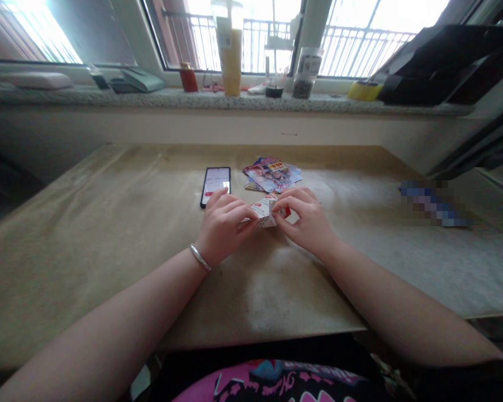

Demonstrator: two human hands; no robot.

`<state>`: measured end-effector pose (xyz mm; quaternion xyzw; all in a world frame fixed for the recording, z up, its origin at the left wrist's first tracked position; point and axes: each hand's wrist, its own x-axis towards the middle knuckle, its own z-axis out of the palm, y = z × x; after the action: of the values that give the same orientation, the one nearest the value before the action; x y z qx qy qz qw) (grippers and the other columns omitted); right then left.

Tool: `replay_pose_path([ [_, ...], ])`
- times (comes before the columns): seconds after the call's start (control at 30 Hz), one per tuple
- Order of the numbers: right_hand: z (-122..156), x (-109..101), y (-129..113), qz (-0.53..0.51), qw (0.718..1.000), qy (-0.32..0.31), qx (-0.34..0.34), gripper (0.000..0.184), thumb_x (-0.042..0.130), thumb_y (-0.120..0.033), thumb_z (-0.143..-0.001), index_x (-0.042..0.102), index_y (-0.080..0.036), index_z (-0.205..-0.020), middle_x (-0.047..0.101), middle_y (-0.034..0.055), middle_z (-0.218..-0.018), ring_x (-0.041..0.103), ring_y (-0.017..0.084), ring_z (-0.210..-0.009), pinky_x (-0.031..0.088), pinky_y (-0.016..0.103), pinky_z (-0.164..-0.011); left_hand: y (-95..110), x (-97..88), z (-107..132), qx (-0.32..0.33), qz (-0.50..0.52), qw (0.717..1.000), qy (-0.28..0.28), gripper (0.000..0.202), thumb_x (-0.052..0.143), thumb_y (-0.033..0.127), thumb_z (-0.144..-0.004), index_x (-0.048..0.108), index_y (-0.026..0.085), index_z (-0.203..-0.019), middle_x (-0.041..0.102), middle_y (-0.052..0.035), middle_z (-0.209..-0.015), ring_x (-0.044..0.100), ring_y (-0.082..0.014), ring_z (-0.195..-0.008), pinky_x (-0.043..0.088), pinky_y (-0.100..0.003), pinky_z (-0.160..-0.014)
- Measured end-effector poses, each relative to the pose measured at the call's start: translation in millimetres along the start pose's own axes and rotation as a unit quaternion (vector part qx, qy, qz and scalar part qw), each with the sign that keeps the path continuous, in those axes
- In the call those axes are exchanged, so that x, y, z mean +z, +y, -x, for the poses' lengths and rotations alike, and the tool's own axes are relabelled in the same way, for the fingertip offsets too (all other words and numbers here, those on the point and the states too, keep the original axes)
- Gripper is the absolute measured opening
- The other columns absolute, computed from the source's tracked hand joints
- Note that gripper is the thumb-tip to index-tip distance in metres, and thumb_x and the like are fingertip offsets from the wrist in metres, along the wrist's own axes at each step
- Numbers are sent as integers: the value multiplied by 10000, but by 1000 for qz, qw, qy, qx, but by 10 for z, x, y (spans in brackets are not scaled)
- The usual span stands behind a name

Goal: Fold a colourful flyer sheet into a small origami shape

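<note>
Pale beige table [109, 234] fills the near view, its surface worn lighter towards the middle, with both bare forearms reaching over the near edge. A silver bangle [200, 257] sits on the left wrist. Near the table's centre, the left hand [224, 223] and the right hand [305, 220] meet around a small folded paper [266, 213], white with red print. Each hand is curled nearly closed, pinching it between thumb and fingertips, the left from the left side and the right from the right. The paper seems to be held just above the table rather than lying on it, though the angle leaves that unsure.

Just beyond the left hand lies a smartphone [216, 185], flat, with its screen lit. To its right, just beyond the hands, lies a loose stack of colourful printed sheets [272, 173], fanned slightly. Well apart on the right of the table lies a blue and white item [433, 204], too blurred to name.

Farther off runs a speckled stone windowsill [151, 99]. On it stand a tall yellow bottle [231, 50], a small red container [188, 78] to its left and a clear jar [305, 75] to its right, with bright barred windows behind.
</note>
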<state>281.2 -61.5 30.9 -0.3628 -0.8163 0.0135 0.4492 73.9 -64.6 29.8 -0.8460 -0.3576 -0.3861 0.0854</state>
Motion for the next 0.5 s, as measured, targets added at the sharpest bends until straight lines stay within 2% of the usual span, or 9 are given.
replay_pose_path([
  [0.23,16,32,-42,42,998,-36,-40,79,591,-178,-816,646,-228,-789,650,49,-920,553,212,-993,465,381,-897,17,21,-2,9,-4,1000,2,166,623,280,-858,632,227,-701,682,35,-719,588,-145,-748,344,-414,-1018],
  [0.33,6,16,-51,59,997,-34,-48,100,572,-184,-839,645,-234,-792,653,44,-913,559,210,-976,458,389,-900,-9,29,0,7,-4,1000,4,165,635,339,-860,639,233,-733,692,34,-743,596,-146,-760,344,-404,-1014],
  [0.43,-8,0,-38,59,997,1,-42,96,580,-191,-836,637,-233,-771,654,41,-875,569,208,-928,459,393,-882,-68,39,-2,5,-14,1000,-7,203,651,410,-840,639,217,-777,700,5,-791,596,-157,-748,399,-368,-921],
  [0.5,-13,-5,-20,56,998,18,-33,96,585,-184,-826,628,-234,-756,649,38,-858,574,203,-898,465,387,-860,-118,50,0,-3,-16,1000,-14,200,643,391,-847,643,204,-777,693,-13,-779,588,-168,-732,424,-340,-821],
])
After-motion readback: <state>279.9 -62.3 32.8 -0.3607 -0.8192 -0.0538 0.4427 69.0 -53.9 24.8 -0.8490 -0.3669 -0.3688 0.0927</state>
